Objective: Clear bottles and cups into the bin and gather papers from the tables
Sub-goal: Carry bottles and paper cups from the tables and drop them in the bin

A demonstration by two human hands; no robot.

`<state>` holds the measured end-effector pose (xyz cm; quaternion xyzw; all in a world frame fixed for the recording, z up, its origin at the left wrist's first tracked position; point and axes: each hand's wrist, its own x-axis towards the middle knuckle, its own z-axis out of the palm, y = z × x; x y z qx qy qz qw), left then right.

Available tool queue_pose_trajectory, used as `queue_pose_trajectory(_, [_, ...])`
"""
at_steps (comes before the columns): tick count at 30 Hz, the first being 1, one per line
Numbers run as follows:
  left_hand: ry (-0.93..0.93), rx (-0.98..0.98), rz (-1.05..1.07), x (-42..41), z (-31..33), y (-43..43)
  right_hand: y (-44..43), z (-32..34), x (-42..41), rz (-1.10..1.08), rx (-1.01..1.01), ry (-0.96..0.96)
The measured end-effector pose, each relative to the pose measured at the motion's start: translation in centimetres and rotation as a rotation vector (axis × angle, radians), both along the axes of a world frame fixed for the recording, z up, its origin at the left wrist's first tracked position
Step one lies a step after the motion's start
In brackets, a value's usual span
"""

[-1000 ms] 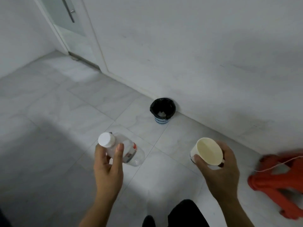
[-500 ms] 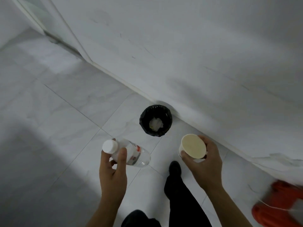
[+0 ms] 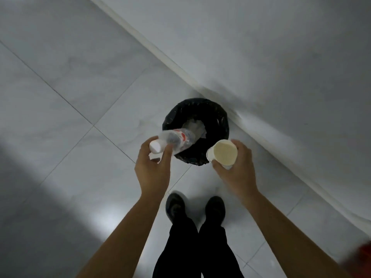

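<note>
Person standing over the bin [image 3: 217, 117], which sat on the floor against the foot of the wall. The left hand [image 3: 152, 170] pinched the bottle [image 3: 177, 139] at its capped neck, base tilted over the bin's near rim, apparently to slide in base-first. The right hand [image 3: 237, 173] gripped the cup [image 3: 223, 154], mouth toward the camera, just beside the rim, probably to follow.

Glossy pale grey marble-look floor tiles [image 3: 70, 67] are crossed by thin dark grout lines [image 3: 60, 96]. A plain grey-white wall [image 3: 281, 47] meets them along a pale skirting strip [image 3: 148, 44] running diagonally. A pair of black shoes [image 3: 175, 206] stands on the tiles below black trousers [image 3: 196, 249]. A blurred red object [image 3: 364, 251] shows at the lower right edge.
</note>
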<state>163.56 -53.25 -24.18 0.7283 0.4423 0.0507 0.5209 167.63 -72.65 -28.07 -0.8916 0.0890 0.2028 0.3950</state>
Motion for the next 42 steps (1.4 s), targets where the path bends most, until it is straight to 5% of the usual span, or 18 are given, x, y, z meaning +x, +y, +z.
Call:
queue_pose_trajectory(5, [0.081, -0.003, 0.002, 2.7, -13.8, 0.7, 1.9, -13.8, 3.1, 0.065, -0.092, 0.070])
queue_pose_trajectory(11, [0.201, 0.047, -0.115, 2.4, -24.6, 0.7, 2.8, -22.9, 4.1, 0.146, -0.167, 0.085])
queue_pose_trajectory(18, [0.134, 0.097, -0.285, -0.5, -25.1, 0.3, 3.0, -22.5, 2.1, 0.275, -0.185, 0.127])
queue_pose_trajectory(24, [0.108, 0.102, -0.231, -5.6, -13.0, 1.1, 1.8, -10.0, -1.4, 0.299, -0.175, -0.021])
queue_pose_trajectory(31, [0.084, 0.067, -0.128, -12.9, 10.7, 2.3, 1.9, 13.9, -5.6, 0.333, -0.042, -0.051])
queue_pose_trajectory(37, [-0.033, 0.233, 0.116, -20.2, 31.4, 4.8, 4.6, 33.1, -8.1, 0.513, 0.125, -0.192])
queue_pose_trajectory(42, [-0.158, 0.330, 0.475, -28.4, 40.5, 2.6, 5.7, 41.4, -10.4, 0.600, 0.337, -0.304])
